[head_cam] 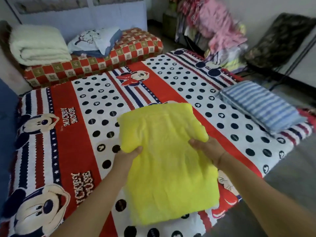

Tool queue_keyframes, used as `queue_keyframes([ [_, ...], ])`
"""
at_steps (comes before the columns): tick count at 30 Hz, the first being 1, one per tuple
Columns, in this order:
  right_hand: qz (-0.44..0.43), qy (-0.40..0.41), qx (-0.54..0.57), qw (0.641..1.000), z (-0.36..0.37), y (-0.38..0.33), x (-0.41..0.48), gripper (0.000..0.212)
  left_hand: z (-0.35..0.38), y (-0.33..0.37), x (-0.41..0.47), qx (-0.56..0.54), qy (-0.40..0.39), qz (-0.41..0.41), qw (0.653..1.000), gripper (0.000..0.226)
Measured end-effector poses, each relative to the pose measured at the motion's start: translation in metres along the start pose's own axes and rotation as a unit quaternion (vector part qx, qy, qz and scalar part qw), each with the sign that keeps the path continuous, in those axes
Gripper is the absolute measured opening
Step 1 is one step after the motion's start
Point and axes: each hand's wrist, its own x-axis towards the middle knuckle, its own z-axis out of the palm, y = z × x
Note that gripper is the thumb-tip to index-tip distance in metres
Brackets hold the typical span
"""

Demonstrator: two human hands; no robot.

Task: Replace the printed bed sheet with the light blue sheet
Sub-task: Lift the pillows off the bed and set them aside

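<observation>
From the head view, the left hand and right hand hold a folded bright yellow fluffy cloth by its two side edges. Each grip is closed on the fabric, thumb on top, so the folded stack stays flat and does not spill open. It hangs just above the red, white and navy cartoon-printed bed sheet, which is still spread over the bed, so this looks like clearing loose items before stripping. A folded blue-and-white striped cloth rests at the bed's right edge. A pale blue folded cloth lies on the red checked mattress at the rear, beside a folded white quilt. It may be the replacement sheet, though blur leaves that uncertain.
</observation>
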Motion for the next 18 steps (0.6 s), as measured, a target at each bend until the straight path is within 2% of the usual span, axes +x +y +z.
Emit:
queue_keyframes([
  [3, -0.001, 0.038, 0.016, 0.999, -0.05, -0.003, -0.005, 0.016, 0.05, 0.008, 0.001, 0.024, -0.041, -0.003, 0.999, 0.047],
  [6, 0.002, 0.07, 0.035, 0.997, -0.105, -0.005, -0.008, 0.024, 0.107, 0.014, 0.001, 0.043, -0.07, 0.007, 0.997, 0.03],
  [8, 0.003, 0.083, 0.043, 0.996, -0.144, -0.006, -0.008, 0.028, 0.148, 0.013, 0.002, 0.058, -0.08, 0.007, 0.995, 0.029],
  [14, -0.009, 0.099, 0.058, 0.993, -0.27, -0.019, 0.007, 0.024, 0.279, 0.003, 0.0, 0.056, -0.106, 0.005, 0.993, 0.032],
  [18, -0.014, 0.096, 0.063, 0.993, -0.35, -0.027, 0.025, 0.019, 0.36, 0.0, -0.003, 0.05, -0.111, 0.001, 0.993, 0.027],
])
